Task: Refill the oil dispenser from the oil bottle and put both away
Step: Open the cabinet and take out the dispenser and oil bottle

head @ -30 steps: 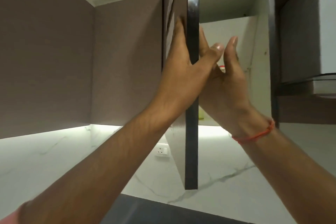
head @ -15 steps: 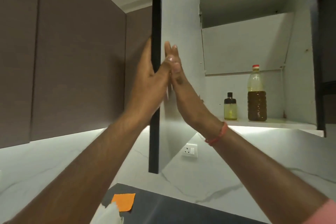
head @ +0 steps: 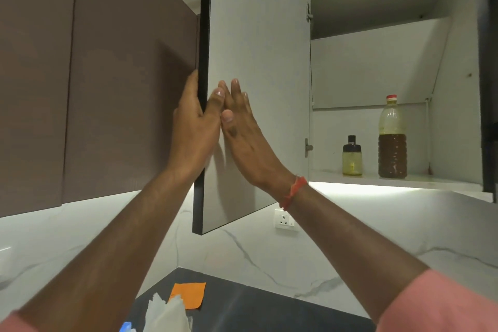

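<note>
A small glass oil dispenser [head: 351, 156] with a black cap and yellow oil stands on the lower shelf [head: 390, 181] of an open wall cabinet. To its right stands a tall plastic oil bottle [head: 392, 148] with a red cap, holding dark oil. Both are upright and apart from each other. The cabinet door [head: 258, 35] is swung wide open to the left. My left hand [head: 192, 129] grips the door's dark front edge, thumb on the inner face. My right hand [head: 248, 140] presses flat on the door's pale inner face, fingers straight.
Closed brown wall cabinets [head: 107, 89] fill the left. A wall socket [head: 285, 221] sits on the marble backsplash under the door. Below lies a dark counter [head: 256, 310] with an orange square [head: 187, 295] and crumpled white material [head: 167, 312]. The upper shelf holds nothing visible.
The cabinet door has swung further open to the left under both hands. The dispenser and bottle, hidden a second ago, now show on the shelf.
</note>
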`<state>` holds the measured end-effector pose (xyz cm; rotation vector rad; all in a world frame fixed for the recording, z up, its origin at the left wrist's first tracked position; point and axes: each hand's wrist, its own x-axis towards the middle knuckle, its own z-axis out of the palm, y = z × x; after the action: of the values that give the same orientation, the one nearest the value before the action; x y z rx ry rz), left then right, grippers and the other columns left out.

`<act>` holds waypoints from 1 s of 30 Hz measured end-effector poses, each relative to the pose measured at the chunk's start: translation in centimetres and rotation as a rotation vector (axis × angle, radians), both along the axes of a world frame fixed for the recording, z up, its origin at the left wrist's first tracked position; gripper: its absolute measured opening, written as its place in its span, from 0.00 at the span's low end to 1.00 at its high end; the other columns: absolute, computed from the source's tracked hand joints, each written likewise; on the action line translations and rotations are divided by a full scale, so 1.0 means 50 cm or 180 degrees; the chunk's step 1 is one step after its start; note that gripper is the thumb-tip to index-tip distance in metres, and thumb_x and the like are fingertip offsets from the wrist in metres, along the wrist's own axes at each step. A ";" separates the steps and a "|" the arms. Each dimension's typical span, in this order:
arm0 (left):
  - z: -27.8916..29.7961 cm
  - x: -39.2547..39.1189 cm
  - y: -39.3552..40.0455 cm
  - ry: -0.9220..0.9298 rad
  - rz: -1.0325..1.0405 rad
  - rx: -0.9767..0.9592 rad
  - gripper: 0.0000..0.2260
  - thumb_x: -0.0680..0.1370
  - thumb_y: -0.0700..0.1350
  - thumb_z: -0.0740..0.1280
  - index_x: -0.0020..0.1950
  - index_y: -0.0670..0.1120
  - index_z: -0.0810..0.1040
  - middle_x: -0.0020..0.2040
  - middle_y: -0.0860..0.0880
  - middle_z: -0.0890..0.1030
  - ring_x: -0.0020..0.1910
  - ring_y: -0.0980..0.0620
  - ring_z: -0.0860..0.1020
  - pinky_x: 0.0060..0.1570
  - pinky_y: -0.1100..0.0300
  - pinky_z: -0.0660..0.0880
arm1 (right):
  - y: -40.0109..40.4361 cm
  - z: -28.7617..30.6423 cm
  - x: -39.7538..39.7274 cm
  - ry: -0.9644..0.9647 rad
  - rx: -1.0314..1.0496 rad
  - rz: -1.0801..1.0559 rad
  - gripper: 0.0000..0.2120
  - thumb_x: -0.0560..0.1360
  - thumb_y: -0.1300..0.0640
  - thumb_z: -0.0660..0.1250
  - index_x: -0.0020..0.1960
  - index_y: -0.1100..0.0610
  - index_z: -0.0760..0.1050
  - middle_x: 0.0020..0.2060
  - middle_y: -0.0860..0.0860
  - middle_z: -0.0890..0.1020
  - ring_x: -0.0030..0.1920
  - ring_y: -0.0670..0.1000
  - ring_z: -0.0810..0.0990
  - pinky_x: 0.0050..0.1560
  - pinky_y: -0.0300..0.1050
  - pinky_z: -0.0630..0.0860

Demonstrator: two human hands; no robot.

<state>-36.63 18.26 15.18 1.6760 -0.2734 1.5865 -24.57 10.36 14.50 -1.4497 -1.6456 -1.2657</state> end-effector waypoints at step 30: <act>-0.143 0.198 -0.377 0.0415 -0.0031 0.0910 0.26 0.82 0.46 0.69 0.79 0.56 0.68 0.78 0.53 0.68 0.73 0.60 0.69 0.66 0.81 0.61 | -0.530 -0.120 0.223 0.1899 -0.0093 -0.1100 0.28 0.80 0.32 0.51 0.77 0.39 0.63 0.80 0.38 0.52 0.79 0.45 0.57 0.73 0.47 0.61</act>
<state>-26.75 -0.60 8.01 1.9833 -0.4577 1.4761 -13.42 -16.13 8.51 -1.9521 -1.0494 -0.8469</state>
